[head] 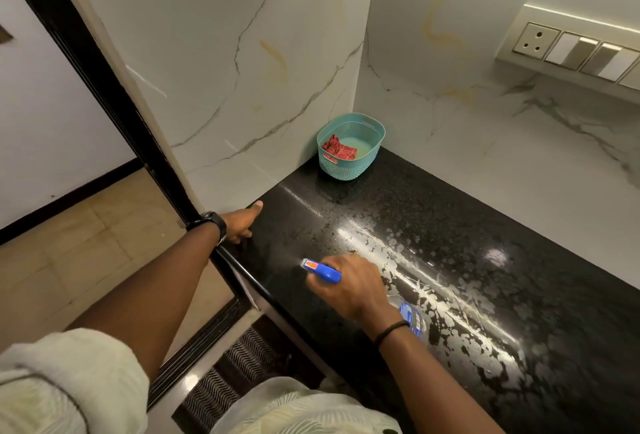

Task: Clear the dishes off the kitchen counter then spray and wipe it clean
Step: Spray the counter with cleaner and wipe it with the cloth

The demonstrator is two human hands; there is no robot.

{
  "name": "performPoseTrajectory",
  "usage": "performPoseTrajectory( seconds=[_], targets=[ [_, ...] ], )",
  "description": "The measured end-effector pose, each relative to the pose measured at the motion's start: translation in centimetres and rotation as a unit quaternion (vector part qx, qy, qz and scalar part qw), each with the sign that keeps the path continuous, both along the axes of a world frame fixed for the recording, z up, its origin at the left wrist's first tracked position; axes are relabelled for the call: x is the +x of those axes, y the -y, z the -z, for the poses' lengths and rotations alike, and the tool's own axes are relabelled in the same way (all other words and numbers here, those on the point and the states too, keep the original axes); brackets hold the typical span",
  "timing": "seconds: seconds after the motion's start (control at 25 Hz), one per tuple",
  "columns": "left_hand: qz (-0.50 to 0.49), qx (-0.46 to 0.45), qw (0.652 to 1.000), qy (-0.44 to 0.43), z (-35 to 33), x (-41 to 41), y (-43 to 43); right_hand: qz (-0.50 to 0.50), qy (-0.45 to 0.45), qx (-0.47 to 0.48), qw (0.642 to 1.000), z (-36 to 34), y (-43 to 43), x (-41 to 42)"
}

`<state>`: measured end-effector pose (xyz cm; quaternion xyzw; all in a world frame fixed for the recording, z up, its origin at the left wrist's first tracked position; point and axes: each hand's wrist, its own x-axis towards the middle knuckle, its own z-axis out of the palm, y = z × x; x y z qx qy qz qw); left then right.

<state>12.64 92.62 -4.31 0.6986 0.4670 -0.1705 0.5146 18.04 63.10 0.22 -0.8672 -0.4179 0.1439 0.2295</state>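
Counter (460,212), black speckled stone, runs out from the corner where a teal basket (350,147) sits against two marbled walls. One red checked cloth (337,151) lies inside the basket, on its left side. Wet spray patches (436,284) cover the counter in front of the basket and nearer the person, shining under the light. Nothing stands between the basket and the hands. A switch panel (571,51) is on the wall well right of the basket and higher up, with one socket and at least three switches. The left hand (242,222), with a black watch (212,224) on its wrist, is in front of the basket and left of it, arm stretched straight, gripping the counter's left edge with the thumb laid on top and the fingers curled over the side. The right hand (351,286), with a dark band (391,331) on its wrist, is nearer the person than the basket, above the wet patches, fingers wrapped tight round the neck of a spray bottle (323,271); the blue nozzle points left, and the bottle's body shows under the wrist. Counts: one basket, one cloth, one bottle, two hands.
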Motion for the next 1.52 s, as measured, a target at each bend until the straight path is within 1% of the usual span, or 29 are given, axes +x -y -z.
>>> performPoseTrajectory(
  seconds=[0.08, 0.12, 0.16, 0.28, 0.36, 0.44, 0.6, 0.76, 0.92, 1.12, 1.2, 1.32, 1.44, 1.52],
  targets=[
    [0.042, 0.004, 0.999, -0.026, 0.1, 0.6, -0.3, -0.005, -0.006, -0.014, 1.000, 0.1, 0.4, -0.5],
    [0.069, 0.003, 0.996, -0.050, 0.8, 0.9, -0.8, 0.005, 0.002, -0.020, 1.000, 0.4, 0.8, -0.5],
    [0.093, 0.024, 0.992, -0.080, 0.7, 1.0, -0.6, 0.023, 0.014, -0.026, 0.999, 0.6, 1.3, -0.2],
    [0.109, 0.032, 0.989, -0.093, 0.3, 1.9, 0.1, 0.108, 0.049, -0.033, 0.992, 0.5, 2.7, 1.4],
    [0.109, 0.010, 0.990, -0.093, -0.7, 2.3, 1.3, 0.174, 0.057, -0.010, 0.983, 0.4, 3.2, 2.6],
    [0.126, -0.002, 0.987, -0.105, -1.5, 2.8, 2.5, 0.216, 0.053, 0.017, 0.975, 0.5, 3.5, 3.3],
    [0.122, 0.013, 0.984, -0.130, -3.0, 3.2, 4.3, 0.231, 0.064, 0.004, 0.971, 0.1, 4.1, 3.7],
    [0.125, 0.007, 0.979, -0.158, -2.2, 4.0, 3.5, 0.275, 0.055, 0.044, 0.959, -0.3, 4.7, 4.7],
    [0.147, 0.009, 0.976, -0.158, -2.3, 4.5, 4.9, 0.314, 0.053, 0.040, 0.947, -0.8, 5.3, 6.5],
    [0.166, 0.030, 0.974, -0.149, -1.9, 5.4, 5.9, 0.400, 0.032, 0.093, 0.911, -1.1, 5.9, 9.8],
    [0.167, 0.052, 0.974, -0.146, -1.4, 5.0, 5.6, 0.405, 0.029, 0.114, 0.907, -1.5, 5.9, 11.0],
    [0.195, 0.084, 0.965, -0.151, -0.2, 4.6, 4.5, 0.413, 0.036, 0.175, 0.893, -2.2, 5.8, 12.0],
    [0.207, 0.105, 0.960, -0.156, 0.3, 4.2, 4.3, 0.418, 0.018, 0.151, 0.896, -1.8, 6.4, 12.0],
    [0.207, 0.114, 0.959, -0.159, 0.4, 4.1, 4.3, 0.423, 0.021, 0.140, 0.895, -1.5, 7.0, 11.7]
  ],
)
